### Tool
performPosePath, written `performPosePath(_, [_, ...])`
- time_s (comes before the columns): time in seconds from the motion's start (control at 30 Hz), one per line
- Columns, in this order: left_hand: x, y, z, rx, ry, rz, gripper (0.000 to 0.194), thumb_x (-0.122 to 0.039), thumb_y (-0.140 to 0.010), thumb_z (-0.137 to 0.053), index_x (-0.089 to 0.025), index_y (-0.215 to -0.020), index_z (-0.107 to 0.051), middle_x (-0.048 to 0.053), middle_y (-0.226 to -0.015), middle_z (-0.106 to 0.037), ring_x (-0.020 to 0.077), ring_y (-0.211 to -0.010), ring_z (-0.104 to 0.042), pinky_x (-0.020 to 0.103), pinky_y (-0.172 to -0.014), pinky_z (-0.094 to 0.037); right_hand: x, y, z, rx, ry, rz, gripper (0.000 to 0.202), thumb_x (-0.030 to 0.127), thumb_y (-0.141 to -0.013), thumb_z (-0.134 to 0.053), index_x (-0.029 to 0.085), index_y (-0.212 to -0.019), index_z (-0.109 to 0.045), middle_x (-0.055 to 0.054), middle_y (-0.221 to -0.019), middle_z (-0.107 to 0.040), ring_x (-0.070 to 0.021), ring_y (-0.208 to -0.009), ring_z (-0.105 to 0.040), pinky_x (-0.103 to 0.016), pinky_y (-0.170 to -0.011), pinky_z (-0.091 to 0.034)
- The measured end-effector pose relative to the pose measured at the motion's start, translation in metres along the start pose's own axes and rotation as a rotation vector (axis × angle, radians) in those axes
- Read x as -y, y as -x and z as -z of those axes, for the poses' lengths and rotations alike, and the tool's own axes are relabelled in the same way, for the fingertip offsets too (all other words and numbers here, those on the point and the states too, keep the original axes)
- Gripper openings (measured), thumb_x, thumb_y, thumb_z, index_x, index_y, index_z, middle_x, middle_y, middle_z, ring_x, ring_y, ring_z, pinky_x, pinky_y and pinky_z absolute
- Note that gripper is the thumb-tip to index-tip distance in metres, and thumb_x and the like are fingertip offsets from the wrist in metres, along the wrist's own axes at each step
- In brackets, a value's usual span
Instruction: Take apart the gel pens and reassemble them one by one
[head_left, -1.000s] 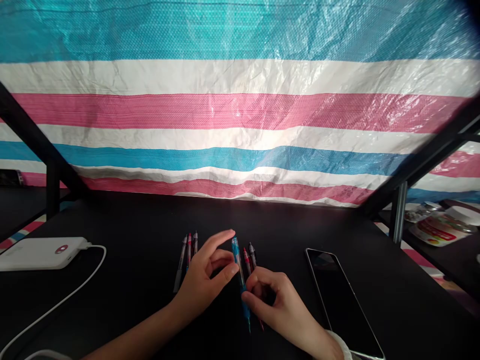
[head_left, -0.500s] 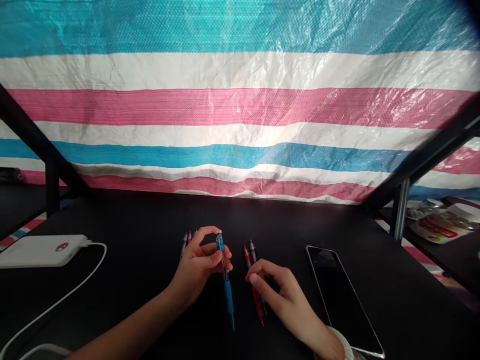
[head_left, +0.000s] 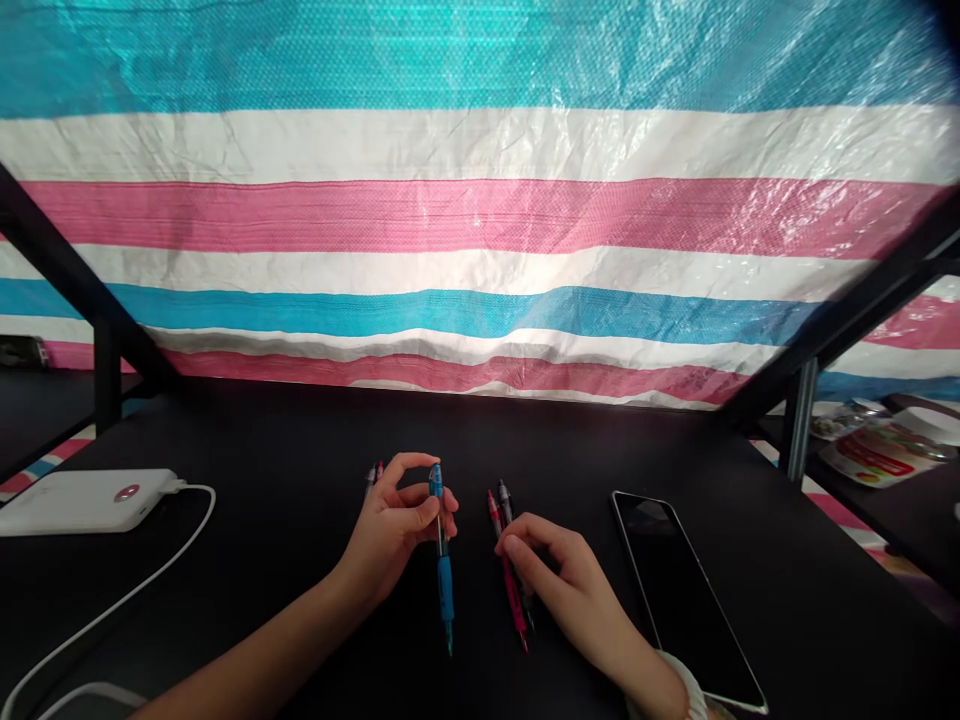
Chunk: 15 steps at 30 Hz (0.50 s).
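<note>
My left hand [head_left: 386, 530] is closed round the upper part of a blue pen [head_left: 445, 590]. Its index finger rests on the pen's top end, and the tip points down toward me. My right hand [head_left: 562, 580] has thumb and index finger pressed together, with nothing visible between them. Beneath those fingertips lie a pink pen [head_left: 514, 600] and a dark pen with a clear barrel [head_left: 505, 497], side by side on the black table [head_left: 300, 430]. More pens [head_left: 371, 477] lie behind my left hand, mostly hidden by it.
A black-screened phone [head_left: 682, 600] lies right of my right hand. At far left sits a white power bank [head_left: 82, 502] with a white cable [head_left: 165, 560]. Black frame bars [head_left: 806, 420] and a striped plastic sheet [head_left: 480, 215] bound the table. Jars [head_left: 889, 445] stand beyond the right side.
My left hand has shifted slightly left with the blue pen, which now hangs more upright. My right hand has moved a little to the right, while the pens under it stayed put.
</note>
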<state>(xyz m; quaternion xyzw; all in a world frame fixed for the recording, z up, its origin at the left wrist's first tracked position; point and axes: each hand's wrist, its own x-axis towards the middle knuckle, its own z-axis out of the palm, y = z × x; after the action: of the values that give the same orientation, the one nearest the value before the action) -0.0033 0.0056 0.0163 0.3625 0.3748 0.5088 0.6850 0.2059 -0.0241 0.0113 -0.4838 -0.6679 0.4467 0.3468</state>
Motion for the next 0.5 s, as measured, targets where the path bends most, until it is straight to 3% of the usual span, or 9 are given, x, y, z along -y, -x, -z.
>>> performPosePath(0.13, [-0.0012,-0.0015,0.0006,-0.033,0.014,-0.008,0.036,-0.017,-0.072,-0.073,-0.021,-0.101,-0.051,0.001,-0.074,-0.07,0.0138,-0.059,-0.063,0.028,-0.062,-0.048,0.0,0.0002,0.0,-0.003,0.002,-0.003,0.036,0.045,-0.098,-0.049,0.018,-0.081,-0.064,0.003,-0.065,-0.049,-0.0118,-0.06,-0.042,-0.024,-0.056,-0.034])
performPosePath(0.37, [-0.0002,-0.0009,0.0012,-0.081,0.025,0.001,0.041,-0.017,-0.074,-0.071,-0.021,-0.11,-0.051,0.002,-0.077,-0.071,0.0145,-0.063,-0.065,0.028,-0.063,-0.049,-0.0027,-0.0004,-0.0004,0.001,0.027,-0.005,0.036,0.045,-0.098,-0.047,0.018,-0.08,-0.062,0.003,-0.064,-0.047,-0.0118,-0.06,-0.041,-0.024,-0.055,-0.032])
performPosePath(0.5, [0.0011,-0.0024,0.0034,-0.101,0.023,-0.013,0.039,-0.016,-0.073,-0.072,-0.021,-0.105,-0.051,0.001,-0.075,-0.07,0.0145,-0.062,-0.065,0.028,-0.064,-0.05,-0.002,-0.0007,-0.0003,-0.002,0.036,0.0,0.035,0.044,-0.099,-0.047,0.018,-0.08,-0.062,0.003,-0.065,-0.049,-0.012,-0.06,-0.041,-0.024,-0.055,-0.033])
